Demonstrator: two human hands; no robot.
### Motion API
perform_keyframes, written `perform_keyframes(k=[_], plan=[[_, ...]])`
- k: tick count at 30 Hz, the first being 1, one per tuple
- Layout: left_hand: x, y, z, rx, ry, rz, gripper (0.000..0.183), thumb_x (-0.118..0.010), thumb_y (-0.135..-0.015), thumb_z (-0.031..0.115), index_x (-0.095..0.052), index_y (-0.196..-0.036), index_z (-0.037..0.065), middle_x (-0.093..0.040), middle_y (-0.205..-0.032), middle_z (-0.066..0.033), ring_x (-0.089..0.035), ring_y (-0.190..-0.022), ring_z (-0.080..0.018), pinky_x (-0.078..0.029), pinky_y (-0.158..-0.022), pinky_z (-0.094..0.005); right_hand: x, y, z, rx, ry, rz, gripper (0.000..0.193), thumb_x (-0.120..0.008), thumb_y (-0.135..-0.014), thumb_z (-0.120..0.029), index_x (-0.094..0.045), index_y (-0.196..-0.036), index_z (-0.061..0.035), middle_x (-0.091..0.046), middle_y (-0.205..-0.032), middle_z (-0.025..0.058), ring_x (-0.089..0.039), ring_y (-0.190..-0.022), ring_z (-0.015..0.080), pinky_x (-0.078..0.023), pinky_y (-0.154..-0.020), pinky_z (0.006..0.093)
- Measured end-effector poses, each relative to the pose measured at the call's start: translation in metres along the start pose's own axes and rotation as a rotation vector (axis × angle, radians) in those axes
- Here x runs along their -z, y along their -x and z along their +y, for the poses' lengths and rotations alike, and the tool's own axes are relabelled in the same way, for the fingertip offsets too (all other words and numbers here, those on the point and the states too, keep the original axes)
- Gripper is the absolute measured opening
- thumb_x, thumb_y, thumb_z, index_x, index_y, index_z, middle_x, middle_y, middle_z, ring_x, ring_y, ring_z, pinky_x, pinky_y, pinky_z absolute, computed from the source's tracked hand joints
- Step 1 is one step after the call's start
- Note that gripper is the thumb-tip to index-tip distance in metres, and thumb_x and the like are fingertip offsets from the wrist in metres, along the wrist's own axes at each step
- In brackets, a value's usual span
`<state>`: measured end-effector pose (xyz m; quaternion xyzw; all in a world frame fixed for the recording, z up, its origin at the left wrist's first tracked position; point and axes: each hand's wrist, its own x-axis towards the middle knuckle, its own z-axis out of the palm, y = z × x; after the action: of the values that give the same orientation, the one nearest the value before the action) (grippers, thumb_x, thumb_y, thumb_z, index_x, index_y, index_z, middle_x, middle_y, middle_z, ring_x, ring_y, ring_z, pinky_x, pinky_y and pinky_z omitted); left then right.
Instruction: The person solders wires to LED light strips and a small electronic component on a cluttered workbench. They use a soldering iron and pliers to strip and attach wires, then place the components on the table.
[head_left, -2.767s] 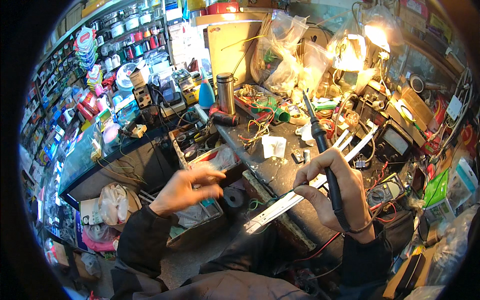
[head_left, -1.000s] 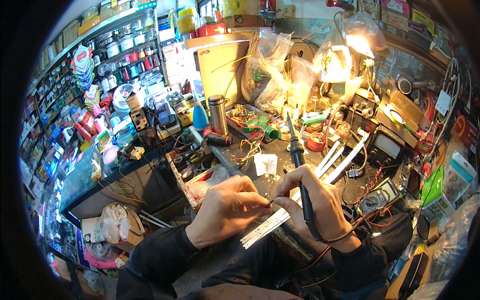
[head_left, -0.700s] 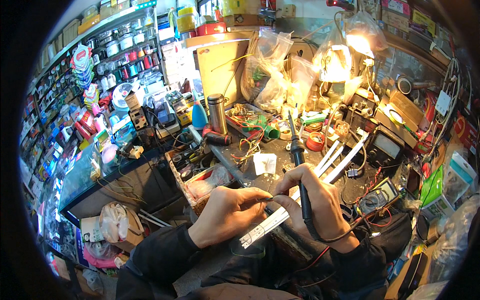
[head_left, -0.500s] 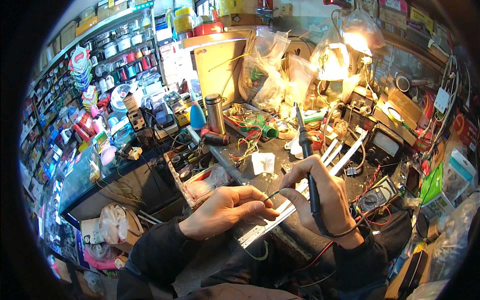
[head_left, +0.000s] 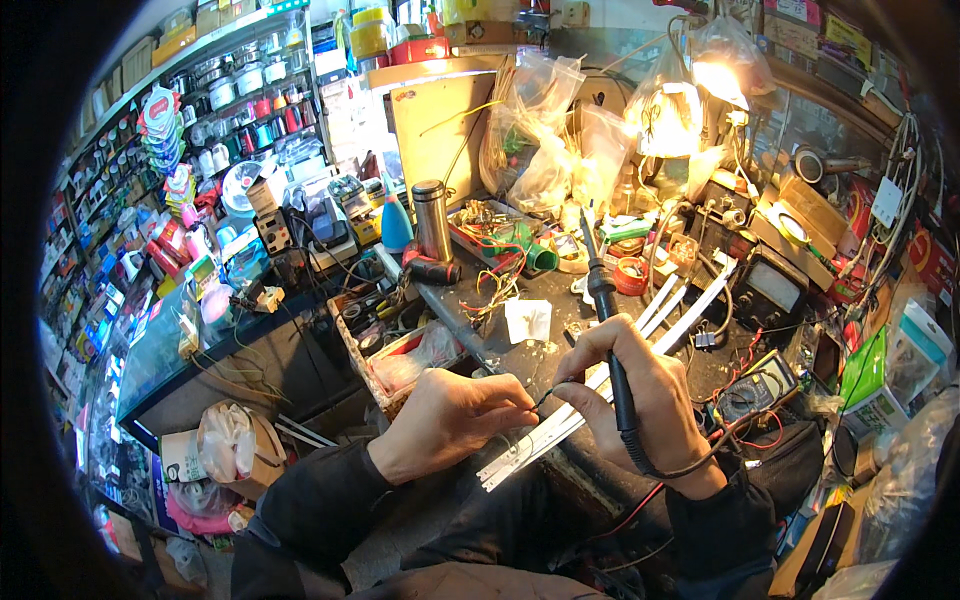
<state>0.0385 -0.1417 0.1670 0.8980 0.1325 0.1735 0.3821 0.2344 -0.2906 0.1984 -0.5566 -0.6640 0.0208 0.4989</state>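
My right hand (head_left: pixel 652 405) is closed around a black soldering iron (head_left: pixel 603 290), its tip pointing up and away over the bench. The thumb and forefinger of this hand also pinch one end of a thin dark wire (head_left: pixel 546 396). My left hand (head_left: pixel 440 422) is closed with its fingertips pinching the wire's other end, a short way from the right. Beneath both hands lie long narrow white strips (head_left: pixel 690 318), running from the bench's front edge toward the back right. Their middle is partly hidden by my right hand.
A white paper piece (head_left: pixel 528 320) lies beyond my hands. A steel flask (head_left: pixel 431 222) and a blue cone-shaped bottle (head_left: pixel 396 226) stand at the back left, near an open box (head_left: pixel 378 392) of tools. A multimeter (head_left: pixel 757 386) sits right. A lit lamp (head_left: pixel 718 84) hangs above.
My left hand has turned and its fingers have curled in, now pinching the wire more tightly near the right fingertips. The right hand and soldering iron have shifted slightly.
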Motion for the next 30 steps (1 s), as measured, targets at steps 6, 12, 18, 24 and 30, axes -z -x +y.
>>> perform_keyframes(k=[6, 12, 18, 24, 30], plan=[[0.006, -0.003, 0.004, -0.375, -0.325, 0.233, 0.015, -0.087, -0.087, 0.013, -0.081, -0.1, 0.01, -0.071, -0.093, -0.0066, -0.069, -0.095, -0.028, -0.056, -0.077, -0.0409, -0.004, 0.001, 0.002, 0.014, 0.024, 0.01, 0.034, -0.086, -0.087, 0.001, -0.061, -0.109, -0.0043, -0.078, -0.092, 0.0106, -0.078, -0.085, 0.0244, -0.06, -0.08, 0.0355], [0.006, -0.004, -0.003, -0.319, -0.281, 0.193, 0.013, -0.087, -0.089, 0.007, -0.082, -0.101, 0.005, -0.077, -0.087, -0.0081, -0.073, -0.073, -0.0216, -0.055, -0.064, -0.0339, -0.004, 0.0, 0.002, 0.0, 0.009, 0.006, 0.034, -0.086, -0.087, 0.001, -0.06, -0.11, -0.0048, -0.077, -0.092, 0.0106, -0.078, -0.086, 0.0268, -0.06, -0.08, 0.0369], [-0.001, -0.003, 0.001, 0.071, 0.165, 0.097, 0.017, -0.069, -0.105, 0.007, -0.077, -0.119, 0.0, -0.08, -0.084, -0.0087, -0.071, -0.072, -0.0085, -0.055, -0.063, -0.026, -0.006, 0.0, 0.003, -0.007, 0.005, 0.019, 0.035, -0.085, -0.086, 0.002, -0.06, -0.11, -0.0048, -0.076, -0.092, 0.0102, -0.077, -0.086, 0.027, -0.059, -0.081, 0.0374], [0.005, -0.008, -0.002, 0.275, 0.692, -0.168, 0.031, -0.061, -0.114, 0.015, -0.067, -0.131, -0.009, -0.079, -0.122, -0.0192, -0.078, -0.097, -0.018, -0.064, -0.082, -0.0296, -0.003, -0.001, 0.006, -0.002, 0.03, 0.037, 0.036, -0.085, -0.086, 0.003, -0.06, -0.11, -0.0055, -0.076, -0.091, 0.009, -0.076, -0.086, 0.024, -0.059, -0.081, 0.0359], [0.005, -0.001, -0.011, 0.197, 0.647, -0.121, 0.025, -0.068, -0.11, 0.014, -0.073, -0.124, -0.006, -0.081, -0.113, -0.0156, -0.079, -0.103, -0.0204, -0.066, -0.086, -0.0305, -0.001, -0.001, 0.007, -0.035, 0.051, 0.048, 0.035, -0.084, -0.086, 0.005, -0.059, -0.108, -0.0061, -0.076, -0.09, 0.0081, -0.076, -0.086, 0.0204, -0.059, -0.081, 0.0347]])
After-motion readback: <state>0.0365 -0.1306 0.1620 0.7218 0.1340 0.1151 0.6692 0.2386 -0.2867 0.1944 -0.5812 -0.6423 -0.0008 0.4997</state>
